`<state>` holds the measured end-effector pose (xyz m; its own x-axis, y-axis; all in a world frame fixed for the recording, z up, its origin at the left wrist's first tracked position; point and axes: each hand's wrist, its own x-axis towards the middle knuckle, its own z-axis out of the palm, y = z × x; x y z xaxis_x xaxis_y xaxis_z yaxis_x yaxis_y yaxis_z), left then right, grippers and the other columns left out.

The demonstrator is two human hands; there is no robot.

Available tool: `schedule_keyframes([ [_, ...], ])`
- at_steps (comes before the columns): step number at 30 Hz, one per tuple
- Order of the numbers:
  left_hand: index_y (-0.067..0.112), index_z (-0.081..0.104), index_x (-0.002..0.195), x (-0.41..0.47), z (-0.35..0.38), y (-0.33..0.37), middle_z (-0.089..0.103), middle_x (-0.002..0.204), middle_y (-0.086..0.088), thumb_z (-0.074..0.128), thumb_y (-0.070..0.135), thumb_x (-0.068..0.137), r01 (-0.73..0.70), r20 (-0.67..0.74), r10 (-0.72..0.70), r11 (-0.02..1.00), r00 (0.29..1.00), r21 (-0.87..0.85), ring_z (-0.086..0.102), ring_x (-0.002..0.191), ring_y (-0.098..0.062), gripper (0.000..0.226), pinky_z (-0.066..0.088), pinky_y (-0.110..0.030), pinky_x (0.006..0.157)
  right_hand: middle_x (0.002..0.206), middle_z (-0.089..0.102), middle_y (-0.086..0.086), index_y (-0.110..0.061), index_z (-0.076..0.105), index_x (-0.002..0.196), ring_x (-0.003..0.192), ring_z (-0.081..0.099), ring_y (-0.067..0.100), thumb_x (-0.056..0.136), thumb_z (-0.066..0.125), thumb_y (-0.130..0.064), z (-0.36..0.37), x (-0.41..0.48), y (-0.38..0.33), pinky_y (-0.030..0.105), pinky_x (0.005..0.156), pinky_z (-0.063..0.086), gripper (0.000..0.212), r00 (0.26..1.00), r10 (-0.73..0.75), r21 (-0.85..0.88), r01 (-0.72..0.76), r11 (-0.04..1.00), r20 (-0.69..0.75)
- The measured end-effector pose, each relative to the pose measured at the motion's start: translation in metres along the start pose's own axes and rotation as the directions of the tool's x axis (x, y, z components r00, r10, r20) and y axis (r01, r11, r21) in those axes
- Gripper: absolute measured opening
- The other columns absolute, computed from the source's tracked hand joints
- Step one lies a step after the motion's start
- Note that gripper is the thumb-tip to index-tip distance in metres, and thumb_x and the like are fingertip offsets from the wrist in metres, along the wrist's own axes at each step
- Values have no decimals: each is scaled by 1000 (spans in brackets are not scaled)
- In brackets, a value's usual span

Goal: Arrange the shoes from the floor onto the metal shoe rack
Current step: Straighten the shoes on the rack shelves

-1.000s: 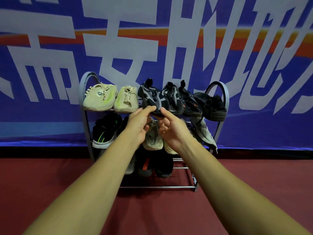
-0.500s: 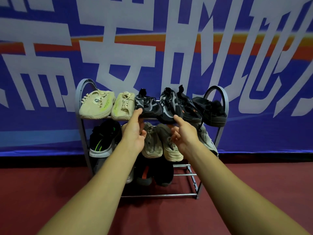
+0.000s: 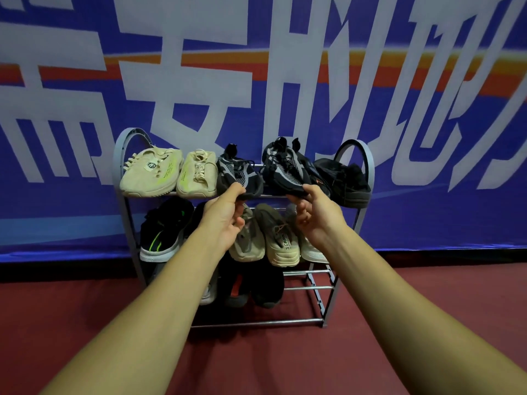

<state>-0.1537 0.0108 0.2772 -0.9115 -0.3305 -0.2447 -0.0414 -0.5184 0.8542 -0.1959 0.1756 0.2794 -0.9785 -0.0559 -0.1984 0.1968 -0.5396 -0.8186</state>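
On the top shelf of the metal shoe rack (image 3: 256,323), our left hand (image 3: 225,218) pinches the toe of one dark knit shoe (image 3: 236,172) and our right hand (image 3: 318,215) pinches its partner (image 3: 285,169), we think to align the pair; the floor (image 3: 85,309) shows no shoes.

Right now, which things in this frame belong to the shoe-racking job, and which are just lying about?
Job: metal shoe rack; left grey-black shoe, toe gripped by left hand; right grey-black shoe, toe gripped by right hand; beige shoes beside them on the top shelf.
Just there: blue banner; red floor.
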Motion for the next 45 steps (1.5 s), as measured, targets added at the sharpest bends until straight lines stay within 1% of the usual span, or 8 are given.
schedule_keyframes([
  [4,22,61,75,3,-2,3,58,72,1,72,20,80,-14,-2,14,998,1000,66,47,57,-7,13,27,-22,50,103,73,17,-9,62,106,47,44,3,96,61,-19,1,1,9,13,36,27,15,998,29,49,-31,998,49],
  [11,23,57,74,5,-11,3,55,68,4,70,17,82,-49,-3,49,997,999,68,45,56,-8,16,26,-24,54,109,74,17,-14,63,91,50,41,4,96,61,-20,16,-2,19,12,39,28,8,994,24,50,-29,998,102],
  [16,22,61,77,4,-16,1,61,68,4,73,22,81,28,12,-30,995,999,90,49,57,-7,13,27,-22,54,89,75,10,-13,64,99,49,43,6,96,64,-23,12,0,21,13,38,28,11,998,38,-19,-37,999,59],
  [22,21,63,84,7,-14,1,63,77,3,74,26,82,2,19,-3,998,1000,59,52,62,-8,12,28,-23,54,89,74,7,-16,64,89,51,41,5,96,64,-26,16,0,16,13,35,27,13,999,-22,-52,23,998,24],
  [25,21,66,91,9,-10,2,64,78,5,78,34,81,30,18,-30,1000,999,-11,52,64,-9,19,30,-23,54,88,73,11,-10,65,86,48,41,6,96,65,-26,14,2,17,14,35,28,20,999,-27,-94,29,995,23],
  [29,18,65,107,16,-14,1,62,84,3,80,40,78,49,-11,-51,991,999,-126,54,67,-8,38,33,-22,54,74,68,10,-4,60,84,35,38,5,96,66,-33,12,11,11,17,32,26,32,985,-156,-147,144,979,-74],
  [37,19,65,109,15,-15,-3,64,87,5,79,40,80,63,10,-62,992,998,-114,55,70,-8,39,35,-21,55,94,70,15,-9,65,92,48,42,6,96,65,-26,6,10,12,15,35,30,18,999,-44,-108,41,993,-26],
  [45,23,67,108,4,-12,-3,65,100,1,78,39,82,61,43,-58,994,997,-89,56,71,-9,32,35,-22,56,94,74,18,-10,63,83,49,43,7,96,63,-18,21,-9,11,14,36,28,16,999,-45,-86,42,995,-23],
])
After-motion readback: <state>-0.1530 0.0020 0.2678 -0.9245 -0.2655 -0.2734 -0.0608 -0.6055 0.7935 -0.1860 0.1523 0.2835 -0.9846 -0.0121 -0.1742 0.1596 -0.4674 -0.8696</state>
